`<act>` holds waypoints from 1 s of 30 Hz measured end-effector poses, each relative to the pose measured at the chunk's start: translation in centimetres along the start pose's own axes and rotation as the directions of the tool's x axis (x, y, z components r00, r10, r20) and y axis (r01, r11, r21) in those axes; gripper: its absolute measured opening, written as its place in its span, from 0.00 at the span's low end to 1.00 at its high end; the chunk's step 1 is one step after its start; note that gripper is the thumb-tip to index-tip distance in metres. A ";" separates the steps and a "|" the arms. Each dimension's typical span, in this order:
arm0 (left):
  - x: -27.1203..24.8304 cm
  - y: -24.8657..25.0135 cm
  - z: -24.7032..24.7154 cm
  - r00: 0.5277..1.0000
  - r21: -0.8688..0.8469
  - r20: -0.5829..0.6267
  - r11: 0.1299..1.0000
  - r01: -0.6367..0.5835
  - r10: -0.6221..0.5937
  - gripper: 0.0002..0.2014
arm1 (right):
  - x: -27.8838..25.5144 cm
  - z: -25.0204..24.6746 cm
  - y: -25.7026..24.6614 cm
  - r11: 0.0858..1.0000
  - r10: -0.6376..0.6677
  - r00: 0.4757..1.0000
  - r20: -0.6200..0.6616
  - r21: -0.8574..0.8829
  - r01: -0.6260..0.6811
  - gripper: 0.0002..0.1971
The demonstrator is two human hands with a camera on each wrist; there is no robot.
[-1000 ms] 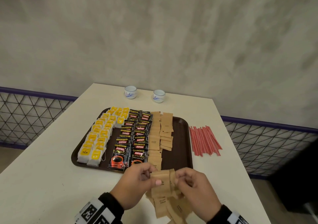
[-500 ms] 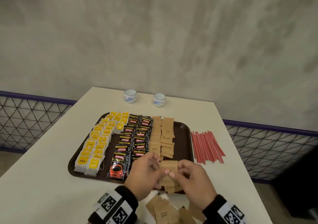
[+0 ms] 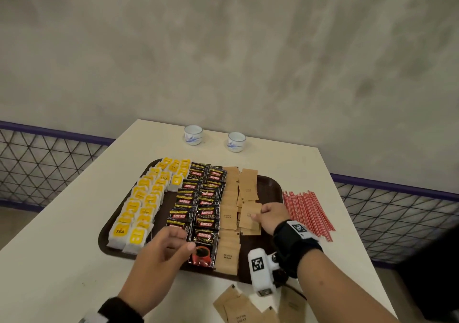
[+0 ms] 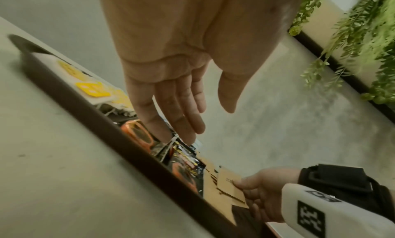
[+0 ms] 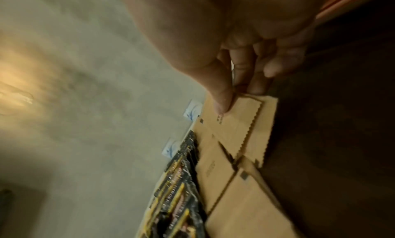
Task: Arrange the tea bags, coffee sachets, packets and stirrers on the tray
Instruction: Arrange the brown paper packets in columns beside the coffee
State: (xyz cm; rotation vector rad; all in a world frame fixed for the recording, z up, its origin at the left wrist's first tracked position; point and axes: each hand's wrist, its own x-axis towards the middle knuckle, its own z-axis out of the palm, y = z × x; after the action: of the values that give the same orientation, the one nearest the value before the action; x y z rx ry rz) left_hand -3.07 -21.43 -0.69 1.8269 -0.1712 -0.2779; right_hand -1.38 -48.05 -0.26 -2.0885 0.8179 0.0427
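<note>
A brown tray (image 3: pixel 269 188) carries rows of yellow tea bags (image 3: pixel 146 198), black coffee sachets (image 3: pixel 206 198) and brown sugar packets (image 3: pixel 229 193). My right hand (image 3: pixel 258 217) reaches over the tray's right side and pinches one brown sugar packet (image 3: pixel 247 213) between thumb and fingers, low over the second packet column. The right wrist view shows the thumb (image 5: pixel 222 103) pressed on that packet (image 5: pixel 239 120). My left hand (image 3: pixel 185 239) is open with straight fingers (image 4: pixel 183 123) at the front coffee sachets. Red stirrers (image 3: pixel 308 213) lie on the table right of the tray.
Several loose brown packets (image 3: pixel 238 307) lie on the white table in front of the tray. Two small white cups (image 3: pixel 193 135) (image 3: pixel 236 141) stand behind it. A grey wall and a mesh railing (image 3: pixel 49 156) bound the table.
Both hands held a stack of brown packets at the tray's front edge. Now the left hand has let go and moved left; the right hand has carried one packet forward over the tray.
</note>
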 end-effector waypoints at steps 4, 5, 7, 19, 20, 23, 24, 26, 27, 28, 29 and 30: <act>-0.5 -1.2 -1.1 0.999 0.060 -0.044 0.998 0.001 0.002 0.08 | 0.8 1.2 0.8 0.999 0.016 1.000 -0.012 -0.049 -0.017 0.07; -0.5 -1.5 -1.3 0.999 0.068 -0.050 0.998 0.002 0.002 0.08 | 0.8 1.3 0.9 0.999 0.009 1.000 -0.018 -0.048 -0.010 0.05; -0.5 -1.8 -1.3 0.999 0.077 -0.052 0.997 0.002 0.002 0.08 | 0.9 1.5 1.1 0.999 -0.007 1.000 -0.028 -0.049 0.005 0.07; -0.6 -2.0 -0.7 1.000 0.103 0.001 0.995 0.004 -0.005 0.07 | -0.2 1.5 2.1 0.993 -0.066 0.993 -0.095 -0.107 0.056 0.24; -0.7 -2.2 -0.7 1.000 0.106 0.003 0.994 0.006 -0.007 0.07 | -0.3 1.6 2.2 0.993 -0.059 0.994 -0.092 -0.108 0.049 0.26; -0.6 -2.5 -0.7 1.000 0.119 0.003 0.993 0.009 -0.009 0.06 | -0.8 1.7 2.6 0.992 -0.058 0.994 -0.087 -0.114 0.048 0.28; -0.6 -2.5 -0.7 1.000 0.118 0.003 0.993 0.010 -0.011 0.06 | -0.9 1.7 2.7 0.992 -0.056 0.995 -0.082 -0.120 0.046 0.28; -0.7 -2.6 -0.7 1.000 0.123 0.008 0.992 0.008 -0.009 0.05 | -1.1 1.8 2.9 0.989 -0.050 0.996 -0.069 -0.140 0.039 0.29; -0.7 -2.7 -0.6 1.000 0.128 0.011 0.992 0.004 -0.005 0.05 | -1.0 1.9 2.9 0.989 -0.045 0.997 -0.061 -0.146 0.035 0.29; -0.8 -2.7 -0.6 1.000 0.130 0.012 0.992 0.001 -0.003 0.05 | -1.0 1.9 2.9 0.988 -0.040 0.998 -0.052 -0.150 0.032 0.29; -0.8 -2.8 -0.7 1.000 0.130 0.011 0.991 0.000 -0.002 0.05 | -0.9 1.9 2.9 0.989 -0.037 0.998 -0.041 -0.146 0.030 0.29; -0.9 -2.8 -0.7 1.000 0.132 0.009 0.991 0.001 -0.002 0.05 | -0.9 1.8 2.8 0.990 -0.033 0.999 -0.030 -0.138 0.028 0.29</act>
State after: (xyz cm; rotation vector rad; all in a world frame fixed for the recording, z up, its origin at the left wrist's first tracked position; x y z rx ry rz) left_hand -3.77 -19.79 -3.15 1.9572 -0.1984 -0.2812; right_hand -3.20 -47.38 -3.15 -2.2363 0.8225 0.0505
